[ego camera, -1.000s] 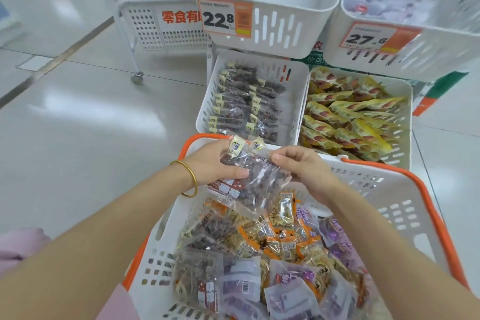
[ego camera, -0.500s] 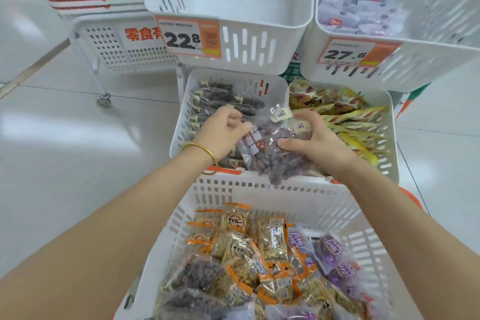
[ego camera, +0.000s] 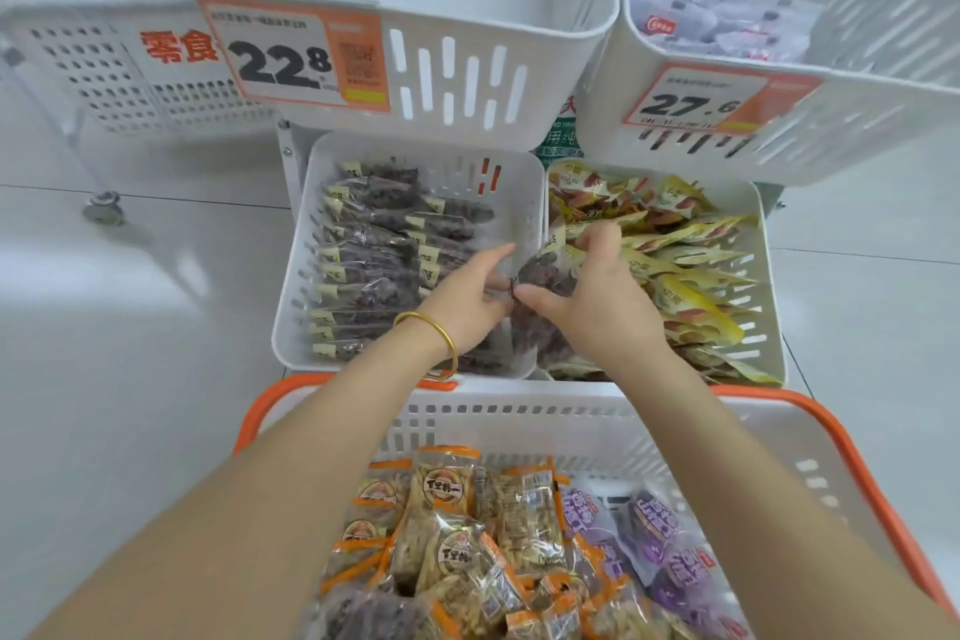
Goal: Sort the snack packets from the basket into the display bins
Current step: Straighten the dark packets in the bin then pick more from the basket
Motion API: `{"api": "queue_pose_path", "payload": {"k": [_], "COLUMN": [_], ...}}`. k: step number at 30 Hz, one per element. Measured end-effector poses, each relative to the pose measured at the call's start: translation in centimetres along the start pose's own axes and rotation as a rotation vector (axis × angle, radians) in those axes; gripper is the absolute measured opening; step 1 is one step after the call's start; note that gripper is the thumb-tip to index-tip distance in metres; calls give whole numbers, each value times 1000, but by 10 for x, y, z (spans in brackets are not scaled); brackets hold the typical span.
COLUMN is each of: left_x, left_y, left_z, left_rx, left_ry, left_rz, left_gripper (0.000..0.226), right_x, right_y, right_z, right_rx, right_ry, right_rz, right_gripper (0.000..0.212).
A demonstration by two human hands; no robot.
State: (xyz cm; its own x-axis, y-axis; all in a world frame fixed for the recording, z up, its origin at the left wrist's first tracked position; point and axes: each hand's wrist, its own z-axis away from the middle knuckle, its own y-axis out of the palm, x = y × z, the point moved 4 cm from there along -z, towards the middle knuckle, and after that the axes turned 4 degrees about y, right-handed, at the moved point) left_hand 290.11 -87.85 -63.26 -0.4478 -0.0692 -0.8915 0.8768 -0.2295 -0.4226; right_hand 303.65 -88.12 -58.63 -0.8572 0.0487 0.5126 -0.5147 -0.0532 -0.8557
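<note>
One bundle of dark packets [ego camera: 545, 278] sits gripped between the left hand [ego camera: 465, 309] and right hand [ego camera: 597, 312], fingers curled round it, over the dark-packet bin [ego camera: 293, 276]. One yellow-packet bin [ego camera: 769, 327] lies at 3 o'clock, two upper bins at 12, and one basket [ego camera: 571, 411] at 6.

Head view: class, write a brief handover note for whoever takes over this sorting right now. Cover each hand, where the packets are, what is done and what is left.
Left hand: grips the bundle of dark packets from its left side.
Right hand: grips the same bundle from the right.
Bundle: low over the wall between the lower left bin, which holds rows of matching dark packets, and the yellow-packet bin. Not yet let go.
Done: the bundle is out of the basket.
Left: set it in the lower left bin, then sort the orange packets and purple packets lying in the basket.
</note>
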Motion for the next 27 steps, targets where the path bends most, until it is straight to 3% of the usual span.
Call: {"api": "queue_pose_path", "payload": {"k": [8, 12, 16, 23, 27], "left_x": [-4, -11, 0, 0, 6], "left_y": [5, 6, 12, 18, 18], "left_z": [0, 0, 1, 1, 0], "left_rx": [55, -1, 19, 85, 74], "left_ry": [6, 52, -21, -111, -165], "left_rz": [146, 218, 146, 287, 196], "left_gripper": [68, 68, 59, 49, 52], "right_x": [1, 11, 2, 1, 2], "right_y": [-5, -11, -8, -8, -7], "right_z": [1, -3, -4, 5, 4], "right_rx": [-63, -120, -63, -98, -85], "right_ry": [-85, -136, -53, -142, -116], "right_rz": [-61, 24, 53, 53, 115], "right_gripper": [38, 42, 48, 51, 47]}}
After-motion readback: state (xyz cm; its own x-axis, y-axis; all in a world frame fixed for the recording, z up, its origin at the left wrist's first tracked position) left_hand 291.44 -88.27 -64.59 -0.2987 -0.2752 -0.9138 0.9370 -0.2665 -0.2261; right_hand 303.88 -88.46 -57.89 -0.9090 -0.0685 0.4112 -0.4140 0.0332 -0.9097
